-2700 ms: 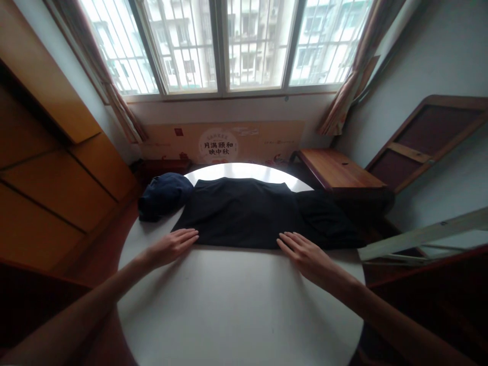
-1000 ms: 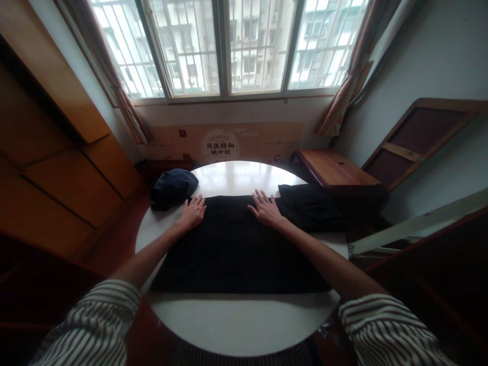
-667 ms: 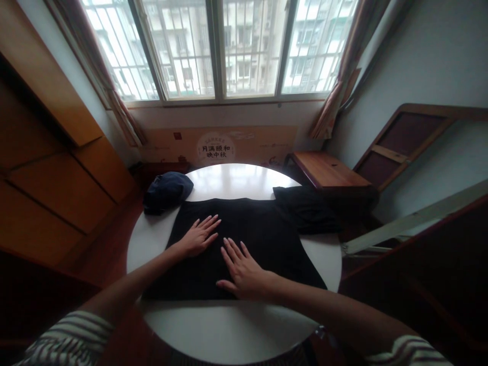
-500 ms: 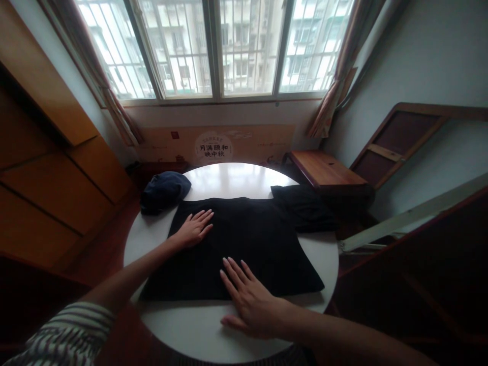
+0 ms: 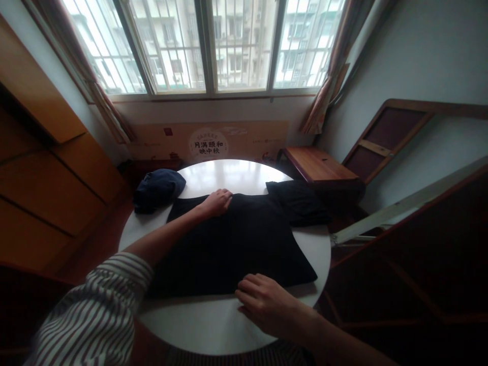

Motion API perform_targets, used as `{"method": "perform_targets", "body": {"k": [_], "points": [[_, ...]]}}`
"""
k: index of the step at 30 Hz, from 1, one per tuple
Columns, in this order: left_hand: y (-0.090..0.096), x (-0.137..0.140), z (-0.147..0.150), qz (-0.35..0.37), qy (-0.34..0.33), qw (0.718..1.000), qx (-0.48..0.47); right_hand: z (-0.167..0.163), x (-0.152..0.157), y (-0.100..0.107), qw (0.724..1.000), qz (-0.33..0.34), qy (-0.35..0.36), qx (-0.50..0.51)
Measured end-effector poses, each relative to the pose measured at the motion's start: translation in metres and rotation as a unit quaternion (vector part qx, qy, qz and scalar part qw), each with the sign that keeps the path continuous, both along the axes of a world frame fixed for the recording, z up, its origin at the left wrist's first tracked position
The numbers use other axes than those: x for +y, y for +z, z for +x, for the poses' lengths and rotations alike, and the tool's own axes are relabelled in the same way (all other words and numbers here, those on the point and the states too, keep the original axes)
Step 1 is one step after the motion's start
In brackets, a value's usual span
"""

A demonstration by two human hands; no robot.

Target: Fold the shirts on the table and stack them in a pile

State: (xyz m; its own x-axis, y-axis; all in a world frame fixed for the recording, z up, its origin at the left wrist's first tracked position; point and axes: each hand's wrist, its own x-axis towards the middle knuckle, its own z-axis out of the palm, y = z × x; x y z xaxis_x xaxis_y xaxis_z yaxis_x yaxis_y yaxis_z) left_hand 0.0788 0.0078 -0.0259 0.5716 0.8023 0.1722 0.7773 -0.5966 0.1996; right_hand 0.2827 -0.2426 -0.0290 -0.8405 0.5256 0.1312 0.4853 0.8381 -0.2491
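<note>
A black garment (image 5: 229,249), wider at its near edge like a skirt, lies flat on a round white table (image 5: 198,323). My left hand (image 5: 218,202) is at the garment's far edge, its fingers bent and closed on the cloth. At the near edge, my right hand (image 5: 263,300) has its fingers curled together over the hem. The fingertips of both hands are partly hidden.
A dark blue bundled cloth item (image 5: 159,190) sits at the table's far left. Another black folded cloth (image 5: 299,202) lies at the far right, touching the garment. Beyond the table stand a wooden bench (image 5: 322,165) and a window wall.
My left hand has slid away from me to the far edge, and my right hand has drawn back to the near edge. Both went from flat and spread to curled. The view shifted slightly.
</note>
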Motion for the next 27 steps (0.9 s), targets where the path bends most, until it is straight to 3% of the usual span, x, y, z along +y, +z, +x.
{"method": "perform_targets", "body": {"k": [3,9,18,22,27], "points": [[-0.004,0.029,-0.001,-0.052,0.074,0.996,0.007,-0.008,0.004,-0.005,0.998,0.050,-0.002,-0.029],[-0.012,0.063,-0.002,-0.098,0.085,0.991,0.028,-0.030,0.016,-0.009,0.996,0.050,-0.048,-0.052],[-0.020,0.070,0.002,-0.121,0.089,0.988,0.029,-0.048,0.020,-0.019,0.979,0.179,-0.052,-0.081],[-0.021,0.066,0.004,-0.115,0.073,0.990,0.033,-0.051,0.026,-0.024,0.980,0.178,-0.056,-0.069],[-0.022,0.062,0.004,-0.102,0.064,0.992,0.030,-0.058,0.031,-0.038,0.978,0.148,-0.123,-0.082]]}}
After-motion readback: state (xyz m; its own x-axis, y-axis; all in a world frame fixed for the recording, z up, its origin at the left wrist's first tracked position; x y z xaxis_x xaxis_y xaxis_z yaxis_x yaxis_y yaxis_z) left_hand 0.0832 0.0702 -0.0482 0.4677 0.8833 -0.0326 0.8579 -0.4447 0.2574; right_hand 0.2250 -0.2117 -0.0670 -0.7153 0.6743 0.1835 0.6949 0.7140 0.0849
